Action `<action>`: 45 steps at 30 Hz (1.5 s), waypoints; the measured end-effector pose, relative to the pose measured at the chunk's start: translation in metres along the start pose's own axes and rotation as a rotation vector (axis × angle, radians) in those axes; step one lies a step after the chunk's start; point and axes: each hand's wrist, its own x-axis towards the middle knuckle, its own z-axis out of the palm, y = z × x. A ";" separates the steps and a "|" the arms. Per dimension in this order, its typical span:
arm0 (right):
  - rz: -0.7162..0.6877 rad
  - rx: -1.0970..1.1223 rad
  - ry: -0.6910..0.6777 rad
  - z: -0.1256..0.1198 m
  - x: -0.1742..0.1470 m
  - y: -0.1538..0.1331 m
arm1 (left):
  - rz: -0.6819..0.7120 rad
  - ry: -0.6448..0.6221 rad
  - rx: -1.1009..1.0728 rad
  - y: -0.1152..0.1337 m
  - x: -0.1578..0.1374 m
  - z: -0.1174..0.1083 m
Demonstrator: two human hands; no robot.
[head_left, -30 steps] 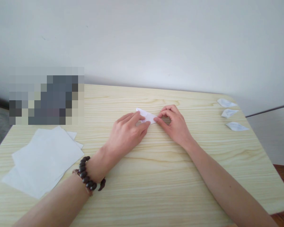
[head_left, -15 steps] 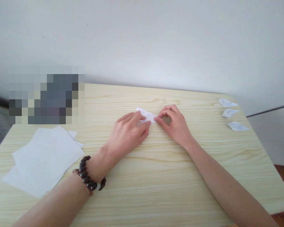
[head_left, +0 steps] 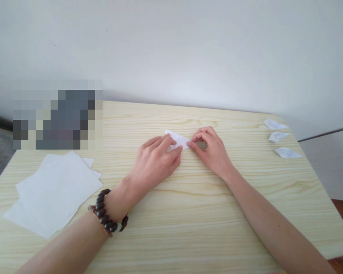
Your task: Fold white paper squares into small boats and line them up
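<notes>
A small piece of folded white paper (head_left: 177,140) lies at the middle of the table, narrowing to a point at its right end. My left hand (head_left: 158,156), with a dark bead bracelet at the wrist, presses its thumb and fingers onto the paper's left part and hides some of its near edge. At the right tip, my right hand (head_left: 210,150) pinches the paper between thumb and forefinger, its other fingers curled.
On the left lies a stack of white paper sheets (head_left: 60,190). Three folded white paper pieces (head_left: 278,137) sit in a column by the right edge of the wooden table (head_left: 202,228). Behind the table rises a white wall (head_left: 188,49). A blurred-out patch covers the far left corner.
</notes>
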 end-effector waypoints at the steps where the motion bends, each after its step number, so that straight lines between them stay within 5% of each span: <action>1: -0.004 0.000 -0.003 0.000 0.000 0.000 | -0.001 0.001 0.003 0.000 0.000 0.000; 18: -0.050 0.122 -0.110 -0.009 0.001 0.004 | -0.009 -0.003 0.024 0.002 0.001 0.000; 45: -0.046 0.083 -0.063 -0.004 -0.002 -0.001 | 0.003 -0.045 -0.064 0.000 -0.001 -0.004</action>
